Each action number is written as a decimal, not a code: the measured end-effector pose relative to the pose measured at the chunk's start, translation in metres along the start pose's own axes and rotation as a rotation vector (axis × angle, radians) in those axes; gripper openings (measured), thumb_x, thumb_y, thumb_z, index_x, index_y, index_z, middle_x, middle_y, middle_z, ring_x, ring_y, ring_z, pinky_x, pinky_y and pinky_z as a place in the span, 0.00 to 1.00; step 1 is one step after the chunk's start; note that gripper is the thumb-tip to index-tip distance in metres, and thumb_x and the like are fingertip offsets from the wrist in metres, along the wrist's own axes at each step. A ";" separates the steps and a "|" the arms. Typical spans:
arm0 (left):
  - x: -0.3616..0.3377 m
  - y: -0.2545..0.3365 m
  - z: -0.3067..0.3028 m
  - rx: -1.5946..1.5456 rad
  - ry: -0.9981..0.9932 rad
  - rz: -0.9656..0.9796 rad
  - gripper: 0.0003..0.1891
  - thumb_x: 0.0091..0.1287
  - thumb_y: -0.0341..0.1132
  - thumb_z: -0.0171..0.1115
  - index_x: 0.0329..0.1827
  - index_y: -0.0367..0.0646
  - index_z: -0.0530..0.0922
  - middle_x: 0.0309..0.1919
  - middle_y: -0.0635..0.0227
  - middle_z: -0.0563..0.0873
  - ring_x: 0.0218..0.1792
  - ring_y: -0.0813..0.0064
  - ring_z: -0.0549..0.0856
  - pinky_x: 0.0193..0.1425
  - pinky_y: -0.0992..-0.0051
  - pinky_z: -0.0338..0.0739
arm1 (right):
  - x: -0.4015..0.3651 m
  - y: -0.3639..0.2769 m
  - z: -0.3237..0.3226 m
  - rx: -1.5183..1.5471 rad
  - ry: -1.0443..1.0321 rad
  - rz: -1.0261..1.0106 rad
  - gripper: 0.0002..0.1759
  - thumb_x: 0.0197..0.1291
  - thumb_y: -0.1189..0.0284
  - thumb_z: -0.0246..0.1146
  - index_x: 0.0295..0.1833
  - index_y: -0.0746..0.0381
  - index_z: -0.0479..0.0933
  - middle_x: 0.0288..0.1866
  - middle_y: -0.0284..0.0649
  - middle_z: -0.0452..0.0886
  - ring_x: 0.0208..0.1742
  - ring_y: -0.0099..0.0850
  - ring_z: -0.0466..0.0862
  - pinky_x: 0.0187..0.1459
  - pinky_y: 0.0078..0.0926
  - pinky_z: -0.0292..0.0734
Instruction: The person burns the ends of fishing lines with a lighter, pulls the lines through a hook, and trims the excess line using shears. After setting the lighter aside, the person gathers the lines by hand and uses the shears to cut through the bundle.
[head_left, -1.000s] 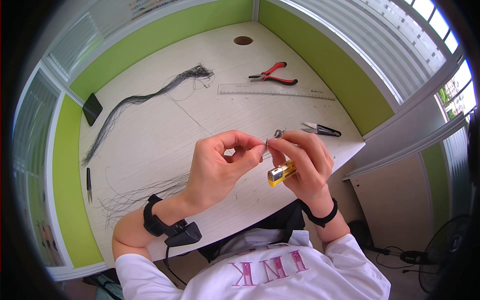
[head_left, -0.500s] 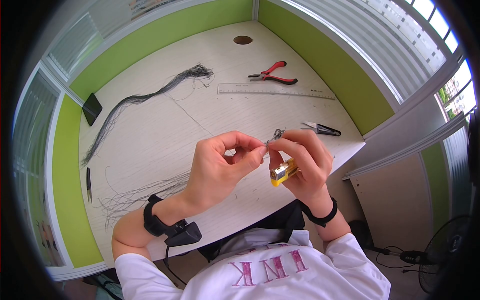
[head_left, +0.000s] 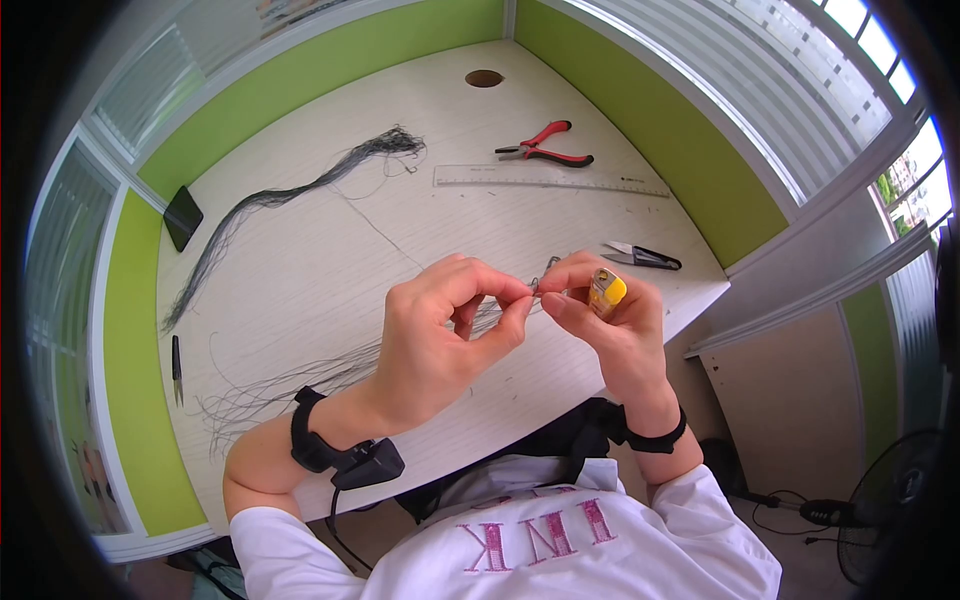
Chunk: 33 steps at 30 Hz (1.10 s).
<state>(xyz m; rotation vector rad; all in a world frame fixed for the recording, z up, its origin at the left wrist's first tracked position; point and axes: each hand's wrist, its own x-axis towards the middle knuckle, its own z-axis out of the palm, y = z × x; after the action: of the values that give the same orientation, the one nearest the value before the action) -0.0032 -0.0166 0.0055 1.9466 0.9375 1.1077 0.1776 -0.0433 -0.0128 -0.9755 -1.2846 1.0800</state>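
Observation:
Thin dark threads [head_left: 290, 376] run across the lower left of the table and up to both hands. My left hand [head_left: 450, 325] pinches the threads between thumb and index finger. Close against it on the right, my right hand [head_left: 612, 325] pinches the same strands near a small knot or loop, too small to make out. A yellow lighter [head_left: 606, 292] with a metal top is held in the right hand, pointing upward. A small dark coil of thread shows just behind the fingertips.
A long dark thread bundle [head_left: 285, 195] lies at the back left. Behind the hands are a clear ruler [head_left: 550, 179], red-handled pliers [head_left: 550, 150] and black snips [head_left: 645, 257]. Tweezers [head_left: 177, 370] and a black device [head_left: 184, 219] sit at the left edge.
My right hand has turned so that its palm side shows, and the lighter has swung up from below the fingers. The left hand has barely moved.

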 end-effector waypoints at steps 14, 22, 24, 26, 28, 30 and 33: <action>0.000 -0.002 0.002 0.036 0.029 0.107 0.04 0.57 0.22 0.67 0.32 0.39 0.82 0.30 0.71 0.85 0.22 0.88 0.72 0.23 0.86 0.65 | 0.000 -0.001 0.000 0.026 -0.007 0.080 0.04 0.59 0.77 0.66 0.38 0.66 0.82 0.29 0.25 0.76 0.28 0.11 0.67 0.30 0.12 0.60; -0.001 -0.001 0.001 -0.078 -0.016 -0.094 0.02 0.60 0.26 0.67 0.34 0.39 0.83 0.27 0.75 0.83 0.23 0.90 0.71 0.28 0.88 0.67 | 0.000 0.003 -0.004 -0.003 -0.031 0.019 0.05 0.58 0.77 0.68 0.39 0.66 0.82 0.31 0.26 0.78 0.25 0.10 0.66 0.27 0.11 0.58; 0.000 0.000 0.001 -0.077 -0.016 -0.095 0.02 0.60 0.26 0.67 0.34 0.39 0.83 0.27 0.75 0.83 0.23 0.90 0.71 0.28 0.88 0.67 | 0.001 0.002 -0.003 0.008 -0.035 0.012 0.05 0.59 0.77 0.68 0.40 0.66 0.82 0.31 0.26 0.78 0.25 0.10 0.66 0.27 0.11 0.59; -0.001 0.000 0.001 -0.077 -0.015 -0.096 0.02 0.60 0.26 0.67 0.34 0.39 0.83 0.27 0.75 0.83 0.23 0.90 0.71 0.27 0.88 0.67 | 0.001 0.003 -0.003 0.008 -0.031 0.011 0.04 0.59 0.77 0.68 0.39 0.66 0.81 0.31 0.26 0.78 0.25 0.10 0.66 0.27 0.11 0.58; -0.001 0.001 0.001 -0.071 -0.015 -0.094 0.02 0.60 0.26 0.67 0.34 0.39 0.83 0.27 0.75 0.83 0.23 0.90 0.70 0.27 0.88 0.67 | 0.001 0.002 -0.003 0.008 -0.027 0.009 0.04 0.59 0.77 0.68 0.39 0.66 0.81 0.32 0.26 0.78 0.25 0.10 0.66 0.27 0.11 0.58; -0.001 0.000 0.001 -0.069 -0.016 -0.089 0.02 0.60 0.26 0.67 0.34 0.39 0.83 0.27 0.75 0.83 0.23 0.90 0.71 0.27 0.88 0.67 | 0.001 0.001 -0.001 0.013 -0.019 0.016 0.03 0.59 0.78 0.67 0.38 0.66 0.81 0.31 0.25 0.78 0.25 0.10 0.65 0.27 0.11 0.58; -0.001 0.000 0.001 -0.068 -0.016 -0.086 0.02 0.60 0.26 0.67 0.34 0.39 0.83 0.27 0.75 0.83 0.23 0.90 0.71 0.27 0.88 0.67 | 0.001 0.000 -0.002 -0.013 -0.022 0.030 0.03 0.59 0.78 0.67 0.38 0.65 0.81 0.28 0.24 0.75 0.24 0.09 0.64 0.26 0.11 0.56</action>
<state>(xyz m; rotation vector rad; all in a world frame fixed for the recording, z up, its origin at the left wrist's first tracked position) -0.0024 -0.0175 0.0046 1.8407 0.9543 1.0597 0.1792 -0.0422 -0.0124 -0.9973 -1.2996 1.1091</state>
